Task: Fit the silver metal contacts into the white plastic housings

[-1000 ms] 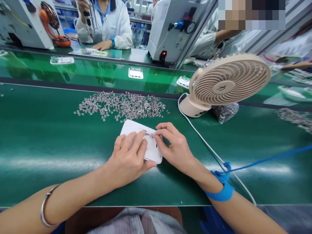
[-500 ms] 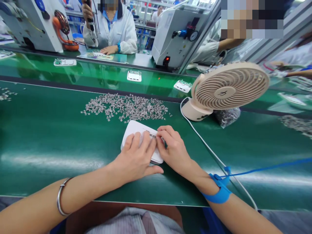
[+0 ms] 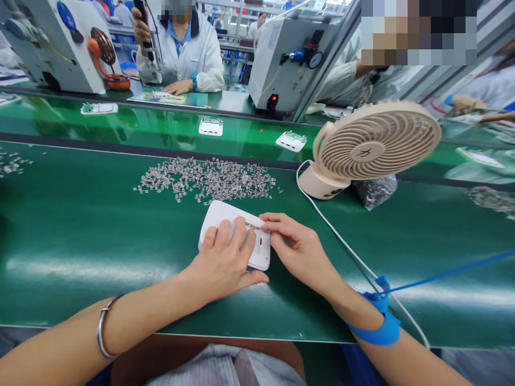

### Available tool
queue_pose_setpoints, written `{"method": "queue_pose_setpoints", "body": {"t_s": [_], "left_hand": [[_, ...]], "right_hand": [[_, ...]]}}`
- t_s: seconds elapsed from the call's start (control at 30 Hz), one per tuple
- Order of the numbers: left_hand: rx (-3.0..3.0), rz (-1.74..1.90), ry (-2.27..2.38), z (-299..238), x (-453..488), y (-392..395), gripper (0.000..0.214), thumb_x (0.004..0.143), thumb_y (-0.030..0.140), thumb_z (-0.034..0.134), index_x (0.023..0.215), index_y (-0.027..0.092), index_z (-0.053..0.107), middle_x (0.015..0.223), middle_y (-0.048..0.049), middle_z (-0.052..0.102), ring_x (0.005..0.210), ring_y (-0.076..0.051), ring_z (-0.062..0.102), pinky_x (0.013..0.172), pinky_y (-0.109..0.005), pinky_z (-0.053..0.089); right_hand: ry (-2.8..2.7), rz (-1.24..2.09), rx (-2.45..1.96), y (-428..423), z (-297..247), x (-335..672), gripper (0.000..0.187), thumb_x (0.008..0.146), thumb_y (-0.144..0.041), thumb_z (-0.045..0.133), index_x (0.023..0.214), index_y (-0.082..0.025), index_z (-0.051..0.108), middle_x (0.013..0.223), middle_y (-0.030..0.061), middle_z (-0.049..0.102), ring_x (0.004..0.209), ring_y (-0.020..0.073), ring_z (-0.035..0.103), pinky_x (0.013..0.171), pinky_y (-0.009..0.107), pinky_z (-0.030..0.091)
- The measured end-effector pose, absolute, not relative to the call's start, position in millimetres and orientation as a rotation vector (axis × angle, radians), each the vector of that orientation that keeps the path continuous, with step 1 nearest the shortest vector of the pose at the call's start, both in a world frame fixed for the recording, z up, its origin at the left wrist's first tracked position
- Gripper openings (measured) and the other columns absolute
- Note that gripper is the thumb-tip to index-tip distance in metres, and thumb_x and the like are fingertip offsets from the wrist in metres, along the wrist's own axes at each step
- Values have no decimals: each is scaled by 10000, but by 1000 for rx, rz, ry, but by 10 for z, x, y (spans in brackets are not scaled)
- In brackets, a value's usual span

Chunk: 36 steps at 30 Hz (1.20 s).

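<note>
A white plastic case [image 3: 214,216] lies tilted on the green work surface in front of me. My left hand [image 3: 222,264] holds it down, with bent fingers across its top and the thumb by the near edge. Small metal pieces show in a slot [image 3: 253,225] near the far right edge of the case. At the upper right corner, my right hand [image 3: 304,252] has its fingertips on the case, index finger and thumb close together. Whatever lies between them is hidden. Just beyond the case spreads a pile of small metal clips [image 3: 217,179].
A beige fan [image 3: 368,150] stands on the right, its white cable [image 3: 341,236] running toward me. Behind its base sits a clear bag [image 3: 376,192]. A blue cord joins my right wrist strap [image 3: 376,319]. White housings [image 3: 211,127] lie on the far belt; a co-worker [image 3: 189,59] sits beyond.
My right hand has drawn back slightly to the right, uncovering more of the case's right end. The left hand stays on the case. The housings on the far belt have shifted left.
</note>
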<state>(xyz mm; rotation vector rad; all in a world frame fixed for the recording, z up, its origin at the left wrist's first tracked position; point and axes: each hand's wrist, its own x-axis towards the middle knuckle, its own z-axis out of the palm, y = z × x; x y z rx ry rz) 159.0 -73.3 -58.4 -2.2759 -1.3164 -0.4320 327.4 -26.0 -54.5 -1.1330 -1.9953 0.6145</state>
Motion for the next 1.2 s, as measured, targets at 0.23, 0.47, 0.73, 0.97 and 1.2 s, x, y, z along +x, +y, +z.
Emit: {"method": "queue_pose_setpoints", "body": {"t_s": [0.23, 0.47, 0.73, 0.97, 1.2], "left_hand": [[-2244, -427, -1319, -568, 1605, -730, 624, 751, 677, 467, 1121, 195, 607, 1176, -92, 606, 985, -286, 506, 810, -379, 275], [-2224, -431, -1300, -595, 1605, -729, 617, 765, 667, 451, 1118, 185, 607, 1184, -93, 602, 989, -284, 502, 811, -379, 285], [-2246, -374, -1324, -563, 1627, -739, 580, 807, 629, 413, 1128, 184, 599, 1194, -107, 588, 988, -291, 512, 796, -380, 286], [-2248, -312, -1338, -521, 1636, -749, 599, 802, 628, 430, 1143, 160, 582, 1201, -125, 582, 983, -303, 518, 797, -382, 293], [-2214, -234, -1324, -491, 1659, -775, 600, 828, 604, 413, 1169, 133, 564, 1185, -136, 580, 949, -295, 530, 772, -375, 326]], "right_hand": [[-2067, 454, -1091, -309, -572, 3253, 246, 790, -107, 432, 839, -170, 665, 1037, 99, 637, 940, 177, 632, 793, 296, 529], [-2123, 382, -1078, -316, -595, 3275, 231, 812, -103, 443, 871, -163, 658, 1056, 108, 625, 911, 168, 634, 810, 307, 533], [-2310, 16, -986, -323, -620, 3264, 241, 814, -104, 406, 881, -159, 631, 1039, 141, 601, 891, 220, 602, 725, 366, 527], [-1905, 470, -1183, -205, -666, 3213, 104, 775, -169, 504, 846, -196, 574, 962, 83, 607, 890, 188, 597, 753, 344, 504], [-1787, 762, -1309, -145, -642, 3157, 161, 741, -259, 546, 866, -172, 598, 819, 37, 623, 739, 157, 578, 730, 326, 499]]}}
